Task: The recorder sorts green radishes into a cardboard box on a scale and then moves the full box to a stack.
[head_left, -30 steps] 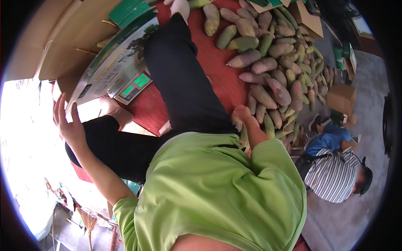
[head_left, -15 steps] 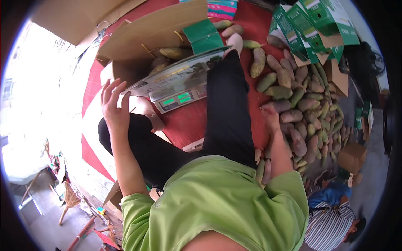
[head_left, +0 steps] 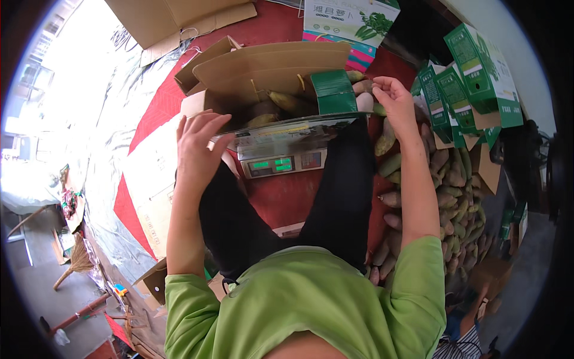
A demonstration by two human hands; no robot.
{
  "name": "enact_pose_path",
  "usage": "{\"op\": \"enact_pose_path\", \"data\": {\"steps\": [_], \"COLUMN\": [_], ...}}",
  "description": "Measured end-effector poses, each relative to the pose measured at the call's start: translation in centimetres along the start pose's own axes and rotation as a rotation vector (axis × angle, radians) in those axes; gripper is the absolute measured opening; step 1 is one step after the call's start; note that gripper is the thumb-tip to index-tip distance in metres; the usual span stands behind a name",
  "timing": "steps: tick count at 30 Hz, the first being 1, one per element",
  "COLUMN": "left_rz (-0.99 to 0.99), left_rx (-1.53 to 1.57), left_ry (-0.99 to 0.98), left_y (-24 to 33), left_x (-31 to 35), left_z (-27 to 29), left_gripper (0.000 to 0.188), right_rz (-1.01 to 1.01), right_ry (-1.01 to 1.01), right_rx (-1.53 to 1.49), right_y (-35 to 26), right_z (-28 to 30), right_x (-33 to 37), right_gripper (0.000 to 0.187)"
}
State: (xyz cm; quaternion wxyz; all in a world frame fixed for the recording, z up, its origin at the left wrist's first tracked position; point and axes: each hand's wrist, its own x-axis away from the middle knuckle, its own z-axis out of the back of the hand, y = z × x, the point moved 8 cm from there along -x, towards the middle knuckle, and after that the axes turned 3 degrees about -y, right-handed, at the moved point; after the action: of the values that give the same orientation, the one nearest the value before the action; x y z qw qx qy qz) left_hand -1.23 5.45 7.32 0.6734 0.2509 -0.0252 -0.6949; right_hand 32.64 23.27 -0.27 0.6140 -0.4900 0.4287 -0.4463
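An open cardboard box (head_left: 272,63) sits before me with a few long green radishes (head_left: 291,103) inside and a green end flap folded out. It rests on a digital scale (head_left: 308,161) with a lit green display. My left hand (head_left: 203,143) is at the box's near left corner, fingers spread, gripping nothing; whether it touches the wall I cannot tell. Beyond the box's right end, my right hand (head_left: 396,103) has its fingers half curled and apart, beside a reddish-brown radish (head_left: 362,87). Contact between fingertips and radish is unclear.
A large heap of radishes (head_left: 457,206) covers the floor on my right. Green-and-white cartons (head_left: 472,84) stand behind it. More boxes (head_left: 350,21) lie at the back over red matting (head_left: 269,30). A flattened cardboard sheet (head_left: 146,191) and a straw broom (head_left: 78,260) are on my left.
My right hand has moved from the radish heap forward to the box's right end. The left hand has shifted slightly along the box's left corner. The view has turned, showing more of the back.
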Motion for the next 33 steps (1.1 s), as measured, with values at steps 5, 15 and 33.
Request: {"op": "enact_pose_path", "data": {"steps": [5, 15, 33], "left_rz": [0.352, 0.59, -0.226], "left_rx": [0.488, 0.684, -0.228], "left_ry": [0.108, 0.136, -0.225], "left_y": [-9.4, -14.2, 1.5], "left_x": [2.7, 4.0, -3.3], "left_z": [0.7, -1.2, -5.3], "left_gripper": [0.025, 0.033, 0.015], "right_rz": [-0.275, -0.466, 0.408], "right_ry": [-0.049, -0.219, -0.325], "right_rx": [0.027, -0.069, 1.04], "right_y": [5.2, 10.3, -4.9], "right_z": [-0.3, -2.9, -10.6], "right_x": [-0.9, -2.8, -12.5], "right_gripper": [0.029, 0.032, 0.021]}}
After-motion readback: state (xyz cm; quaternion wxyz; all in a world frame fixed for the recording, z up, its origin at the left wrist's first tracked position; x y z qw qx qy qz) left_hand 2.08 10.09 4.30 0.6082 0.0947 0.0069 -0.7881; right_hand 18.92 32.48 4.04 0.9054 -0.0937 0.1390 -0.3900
